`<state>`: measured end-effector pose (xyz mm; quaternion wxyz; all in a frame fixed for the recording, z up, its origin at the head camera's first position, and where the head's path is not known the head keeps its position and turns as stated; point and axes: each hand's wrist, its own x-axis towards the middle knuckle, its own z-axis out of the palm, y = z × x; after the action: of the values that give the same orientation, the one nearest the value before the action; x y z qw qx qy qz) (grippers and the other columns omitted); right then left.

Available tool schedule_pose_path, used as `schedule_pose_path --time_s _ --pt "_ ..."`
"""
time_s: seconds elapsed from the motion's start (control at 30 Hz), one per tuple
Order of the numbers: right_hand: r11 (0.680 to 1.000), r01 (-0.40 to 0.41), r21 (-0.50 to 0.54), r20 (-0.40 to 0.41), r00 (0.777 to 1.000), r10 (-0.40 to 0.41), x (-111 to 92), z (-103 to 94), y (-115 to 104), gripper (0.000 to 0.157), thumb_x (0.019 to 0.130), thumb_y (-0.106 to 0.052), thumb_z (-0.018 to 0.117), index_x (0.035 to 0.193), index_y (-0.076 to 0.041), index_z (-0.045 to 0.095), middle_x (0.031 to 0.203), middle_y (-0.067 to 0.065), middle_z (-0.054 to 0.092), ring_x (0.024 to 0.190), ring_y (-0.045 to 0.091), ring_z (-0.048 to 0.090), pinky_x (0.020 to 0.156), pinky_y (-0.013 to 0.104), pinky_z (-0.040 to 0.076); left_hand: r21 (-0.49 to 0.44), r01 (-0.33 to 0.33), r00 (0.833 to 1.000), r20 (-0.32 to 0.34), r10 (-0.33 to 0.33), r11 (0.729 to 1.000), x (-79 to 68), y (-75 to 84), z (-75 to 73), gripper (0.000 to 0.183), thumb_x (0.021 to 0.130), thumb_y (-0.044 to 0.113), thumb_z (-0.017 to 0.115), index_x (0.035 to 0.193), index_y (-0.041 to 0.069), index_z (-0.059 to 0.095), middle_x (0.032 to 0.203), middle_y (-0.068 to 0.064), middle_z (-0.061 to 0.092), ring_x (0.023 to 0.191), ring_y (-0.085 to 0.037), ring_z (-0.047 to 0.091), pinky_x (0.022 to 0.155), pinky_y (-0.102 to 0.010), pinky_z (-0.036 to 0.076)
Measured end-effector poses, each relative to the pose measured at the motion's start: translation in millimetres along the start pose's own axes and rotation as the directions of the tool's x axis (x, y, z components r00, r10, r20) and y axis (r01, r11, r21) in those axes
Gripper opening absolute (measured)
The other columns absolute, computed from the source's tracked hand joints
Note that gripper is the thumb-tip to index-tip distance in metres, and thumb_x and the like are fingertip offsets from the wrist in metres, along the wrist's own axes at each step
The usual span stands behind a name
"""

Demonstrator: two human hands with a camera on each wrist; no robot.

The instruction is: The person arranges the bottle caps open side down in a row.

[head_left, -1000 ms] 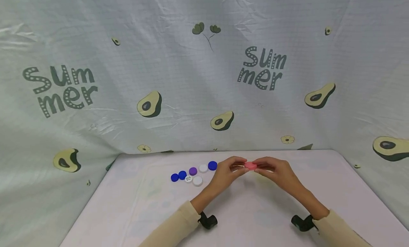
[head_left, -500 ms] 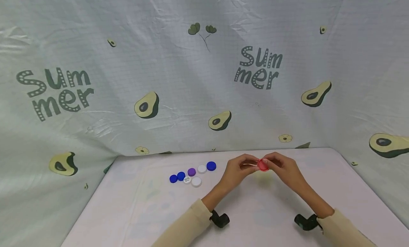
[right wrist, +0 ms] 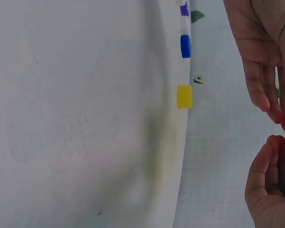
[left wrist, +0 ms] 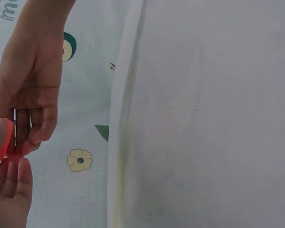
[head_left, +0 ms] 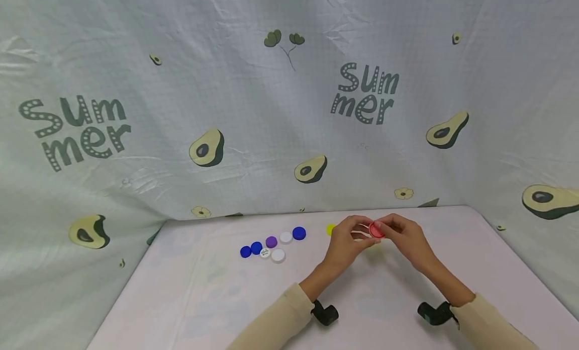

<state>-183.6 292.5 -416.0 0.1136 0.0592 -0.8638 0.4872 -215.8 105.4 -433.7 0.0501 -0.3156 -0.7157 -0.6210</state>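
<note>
Above the table [head_left: 217,299] | red cap [head_left: 374,232] between left fingers [head_left: 359,220] and right fingers [head_left: 390,229] — both pinching it

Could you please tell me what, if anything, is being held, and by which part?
A red cap: in the head view, the right hand pinches its right side, thumb over its face, while the left hand holds its left rim.

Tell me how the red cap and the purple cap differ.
Place: the red cap is held off the table between the left hand and right hand; the purple cap rests on it.
Pose: the red cap is tilted, while the purple cap lies flat.
Cover: fingers partly hide the red cap; the purple cap has none over it.
Shared: both look round.
</note>
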Motion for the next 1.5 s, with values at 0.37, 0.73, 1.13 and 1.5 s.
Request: schedule_pose_path --time_s 0.37,0.73,1.13,1.5 --pt "0.993 0.113 0.02 0.12 0.986 -0.114 0.2 -13.3 11.9 0.04 0.101 -0.026 0.066 0.135 -0.007 0.063 0.132 0.012 0.065 0.113 -0.003 0.06 0.089 0.017 0.053 0.019 -0.022 1.0 0.013 0.022 1.0 1.5 -1.7 -9.2 0.041 0.089 0.011 0.079 0.127 0.009 0.067 0.119 -0.005 0.069 0.102 -0.015 0.069 0.089 -0.021 0.056" --pt "0.943 0.331 0.044 0.112 0.936 -0.334 8.5 -16.1 14.2 0.041 0.089 -0.003 0.077 0.129 -0.003 0.067 0.124 0.015 0.069 0.104 -0.001 0.066 0.086 0.017 0.056 0.081 -0.027 0.997 0.077 0.02 0.996 5.7 -0.1 -20.1 0.04 0.09 0.014 0.077 0.129 0.009 0.067 0.121 -0.005 0.069 0.106 -0.013 0.069 0.09 -0.017 0.054" --pt "0.923 0.369 -0.108 0.133 0.926 -0.354 30.3 -10.3 12.2 0.041 0.086 -0.014 0.082 0.125 -0.004 0.072 0.118 0.011 0.073 0.099 0.017 0.073 0.084 0.025 0.059 0.247 0.025 0.977 0.2 -0.076 0.969 36.0 -3.9 -49.3 0.037 0.088 0.024 0.081 0.122 0.011 0.074 0.115 0.001 0.074 0.104 -0.006 0.067 0.094 -0.022 0.054" --pt "0.957 0.259 -0.13 0.19 0.954 -0.232 37.4 -7.5 18.9 0.044 0.087 -0.017 0.081 0.126 0.0 0.07 0.12 0.016 0.072 0.103 0.03 0.073 0.084 0.036 0.061 0.284 0.086 0.958 0.239 -0.158 0.955 47.5 -17.6 -49.7 0.037 0.088 0.024 0.081 0.121 0.01 0.075 0.112 0.0 0.076 0.101 -0.006 0.071 0.085 -0.017 0.055"
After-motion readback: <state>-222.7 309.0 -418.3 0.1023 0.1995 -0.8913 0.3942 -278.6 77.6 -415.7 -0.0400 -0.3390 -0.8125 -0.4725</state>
